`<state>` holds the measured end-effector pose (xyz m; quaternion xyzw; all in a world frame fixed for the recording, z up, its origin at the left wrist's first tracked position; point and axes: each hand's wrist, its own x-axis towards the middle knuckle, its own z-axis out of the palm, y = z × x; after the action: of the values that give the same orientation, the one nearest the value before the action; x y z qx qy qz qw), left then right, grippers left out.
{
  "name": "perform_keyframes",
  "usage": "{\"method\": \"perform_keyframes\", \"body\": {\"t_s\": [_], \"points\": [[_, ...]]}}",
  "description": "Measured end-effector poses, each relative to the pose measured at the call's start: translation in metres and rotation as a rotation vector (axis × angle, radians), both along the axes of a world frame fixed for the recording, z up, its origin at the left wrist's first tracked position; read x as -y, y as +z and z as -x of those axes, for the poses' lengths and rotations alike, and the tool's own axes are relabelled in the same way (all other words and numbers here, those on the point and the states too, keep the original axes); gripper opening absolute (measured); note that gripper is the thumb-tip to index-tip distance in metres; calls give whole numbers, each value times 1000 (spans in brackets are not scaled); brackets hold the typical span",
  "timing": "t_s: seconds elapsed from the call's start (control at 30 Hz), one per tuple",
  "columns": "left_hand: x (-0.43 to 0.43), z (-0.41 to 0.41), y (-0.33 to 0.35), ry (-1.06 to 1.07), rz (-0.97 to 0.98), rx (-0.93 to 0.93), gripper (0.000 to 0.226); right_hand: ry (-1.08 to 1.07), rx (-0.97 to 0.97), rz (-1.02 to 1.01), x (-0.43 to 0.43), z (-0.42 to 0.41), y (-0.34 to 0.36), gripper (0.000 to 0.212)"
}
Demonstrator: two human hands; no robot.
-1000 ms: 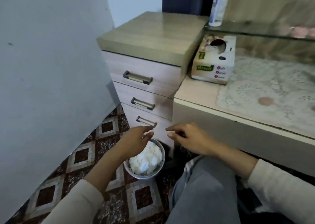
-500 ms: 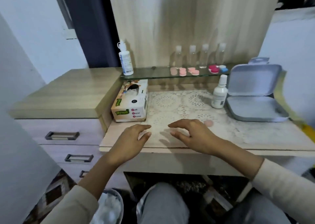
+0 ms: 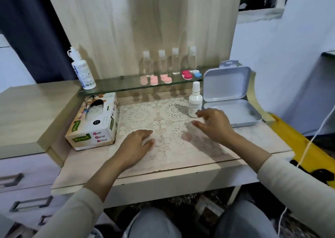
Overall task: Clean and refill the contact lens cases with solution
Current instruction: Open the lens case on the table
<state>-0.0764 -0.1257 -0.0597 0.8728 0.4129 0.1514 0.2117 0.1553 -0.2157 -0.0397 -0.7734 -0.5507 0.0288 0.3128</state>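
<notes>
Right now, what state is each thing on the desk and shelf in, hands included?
Left hand: empty, on the lace mat.
Right hand: empty, open, beside the small bottle.
Small bottle: upright, capped.
Grey case: lid open, looks empty.
Tissue box: opened.
Large bottle: upright on the glass shelf.
Four clear bottles: upright, capped.
Lens cases: on shelf, lids on.

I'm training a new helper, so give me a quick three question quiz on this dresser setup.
1. True or false: the grey box lies open.
2. How many clear bottles stand on the glass shelf?
3. Which is nearest the right hand? A: tissue box; B: small white bottle; C: pink lens cases.

Key: 1 true; 2 four; 3 B.
</notes>
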Motion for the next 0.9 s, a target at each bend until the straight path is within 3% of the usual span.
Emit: {"method": "perform_keyframes", "body": {"t_s": [0.13,0.27,0.53,0.73,0.9], "points": [[-14,-27,13,-38,-14,19,41,-122,-49,-38,-16,-17,7,38],[-28,-63,37,-96,-66,65,45,-186,-65,-14,-33,-33,7,51],[-48,-138,79,-270,-155,130,52,-194,-60,28,-57,-48,0,68],[-59,-169,87,-402,-181,138,51,-157,-75,-8,-64,-54,-4,63],[-60,-178,85,-357,-256,147,40,-148,-117,-24,-65,-57,-6,53]]}}
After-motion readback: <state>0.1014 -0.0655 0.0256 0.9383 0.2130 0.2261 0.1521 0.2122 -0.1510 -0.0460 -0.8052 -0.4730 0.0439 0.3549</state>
